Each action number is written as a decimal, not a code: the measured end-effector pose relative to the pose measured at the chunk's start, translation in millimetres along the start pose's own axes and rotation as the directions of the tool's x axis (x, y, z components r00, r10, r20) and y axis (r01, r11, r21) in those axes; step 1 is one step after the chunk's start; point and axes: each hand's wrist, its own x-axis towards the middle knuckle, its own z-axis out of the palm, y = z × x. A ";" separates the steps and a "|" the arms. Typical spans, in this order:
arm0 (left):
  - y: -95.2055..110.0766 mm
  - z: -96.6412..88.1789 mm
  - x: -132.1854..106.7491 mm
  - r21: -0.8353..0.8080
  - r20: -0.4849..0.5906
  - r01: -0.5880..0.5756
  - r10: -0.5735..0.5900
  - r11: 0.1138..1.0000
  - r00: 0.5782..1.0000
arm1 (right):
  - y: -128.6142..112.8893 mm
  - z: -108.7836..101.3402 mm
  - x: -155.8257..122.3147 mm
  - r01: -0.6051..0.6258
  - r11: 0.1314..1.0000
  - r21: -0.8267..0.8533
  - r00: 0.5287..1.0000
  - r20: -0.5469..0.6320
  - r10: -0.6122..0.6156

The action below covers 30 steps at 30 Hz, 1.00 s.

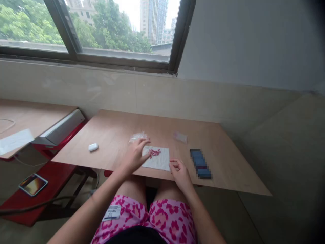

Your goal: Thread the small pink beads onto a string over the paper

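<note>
A white sheet (160, 160) lies near the front edge of a light wooden table (114, 132), with a small heap of red beads (154, 153) on it. My left hand (135, 155) rests on the sheet's left edge, fingers stretched out and flat, close to the beads. My right hand (180, 173) sits at the sheet's right corner by the table edge, fingers curled in a loose pinch; what they hold is too small to see. A clear plastic bag (137, 137) lies just beyond my left hand.
A second small clear bag (180, 137) lies at the back right. A dark blurred-out flat object (200, 163) is to the right of the sheet. A white earbud case (93, 147) sits at left. A phone (33, 184) lies on a red bench. Another table (30, 117) stands left.
</note>
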 end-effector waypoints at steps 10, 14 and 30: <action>-173.8 6.5 117.0 0.353 0.306 0.146 -0.262 0.924 0.915 | 4.6 -6.8 15.9 -0.016 0.999 -0.030 1.000 -0.002 0.016; -186.0 17.0 129.4 0.350 0.368 0.124 -0.258 0.928 0.893 | 1.7 -9.6 18.0 -0.033 0.999 -0.027 0.999 0.008 0.033; -62.7 36.8 1.6 0.037 0.192 -0.071 0.063 0.997 0.979 | -17.6 8.5 -6.0 0.056 0.998 0.019 0.979 0.195 -0.059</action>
